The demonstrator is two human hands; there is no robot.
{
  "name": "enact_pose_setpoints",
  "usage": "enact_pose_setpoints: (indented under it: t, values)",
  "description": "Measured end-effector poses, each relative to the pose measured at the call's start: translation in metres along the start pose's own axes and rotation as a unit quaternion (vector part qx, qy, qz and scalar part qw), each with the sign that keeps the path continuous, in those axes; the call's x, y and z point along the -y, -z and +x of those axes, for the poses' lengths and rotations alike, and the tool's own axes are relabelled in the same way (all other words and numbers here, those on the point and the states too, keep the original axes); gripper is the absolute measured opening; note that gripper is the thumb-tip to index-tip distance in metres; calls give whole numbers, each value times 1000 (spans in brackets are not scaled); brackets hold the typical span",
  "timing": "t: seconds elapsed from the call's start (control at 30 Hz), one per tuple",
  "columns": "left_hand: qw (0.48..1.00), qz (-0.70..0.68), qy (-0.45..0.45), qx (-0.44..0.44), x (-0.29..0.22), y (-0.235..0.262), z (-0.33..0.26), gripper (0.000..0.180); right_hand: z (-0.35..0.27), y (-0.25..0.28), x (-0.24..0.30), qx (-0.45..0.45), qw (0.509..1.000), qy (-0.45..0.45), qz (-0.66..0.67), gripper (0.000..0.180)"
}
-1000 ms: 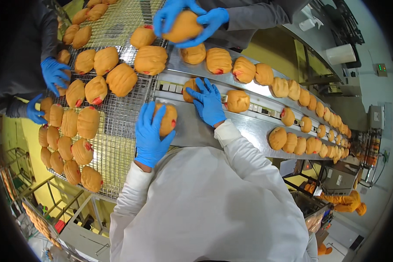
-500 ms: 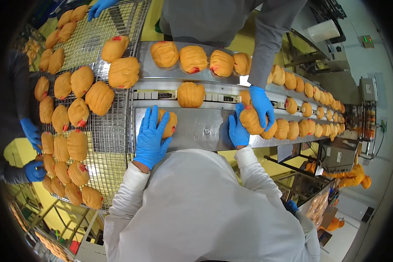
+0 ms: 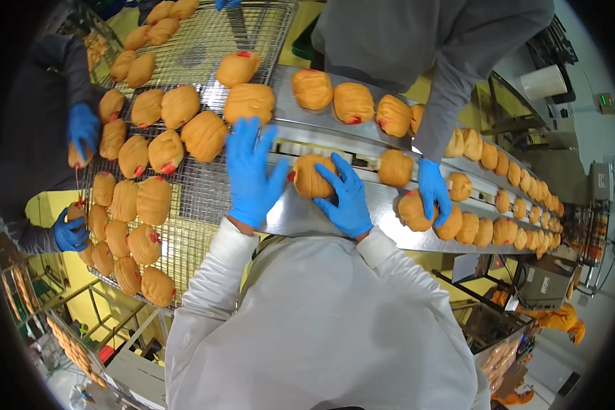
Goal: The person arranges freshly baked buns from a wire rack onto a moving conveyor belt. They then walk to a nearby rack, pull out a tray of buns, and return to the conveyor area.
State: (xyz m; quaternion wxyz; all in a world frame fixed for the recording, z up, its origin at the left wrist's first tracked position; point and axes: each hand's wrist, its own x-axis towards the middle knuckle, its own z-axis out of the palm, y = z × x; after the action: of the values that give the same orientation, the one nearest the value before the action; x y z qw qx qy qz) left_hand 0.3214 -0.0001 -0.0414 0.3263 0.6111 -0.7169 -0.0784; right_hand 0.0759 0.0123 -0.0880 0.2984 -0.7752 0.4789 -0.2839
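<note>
My right hand (image 3: 348,197) curls over the right side of a golden-brown filled bun (image 3: 310,179) at the end of the steel conveyor table. Red filling shows at the bun's left end. My left hand (image 3: 254,174) is raised between that bun and the wire rack, fingers spread, gripping nothing visible. Beyond its fingertips another bun (image 3: 249,102) lies at the edge of the rack. I wear blue gloves and white sleeves. Another bun (image 3: 395,168) sits on the belt to the right of my right hand.
The wire rack (image 3: 205,198) at left carries several rows of buns. Across the table, a co-worker's gloved hand (image 3: 432,191) rests by a bun (image 3: 415,210). Another co-worker's hands (image 3: 83,128) handle buns at far left. Bun lines recede rightward along the conveyor.
My view has shifted. My left hand has come off the bun it covered and opened out. My right hand has moved left, away from the co-worker's hand, onto a bun.
</note>
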Motion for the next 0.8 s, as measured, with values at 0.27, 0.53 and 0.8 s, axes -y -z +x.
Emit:
enact_pose_setpoints:
  t: [0.27, 0.53, 0.8]
  values:
    - [967, 188, 162, 53, 61, 49, 19, 79, 34, -18, -15, -49, 982, -54, -173, 67]
    - [986, 108, 123, 32, 37, 39, -9, 79, 105, -28, 20, -48, 995, 76, 39, 73]
    - [977, 163, 131, 34, 29, 41, -30, 87, 207, -63, 61, 44, 982, 152, -105, 81]
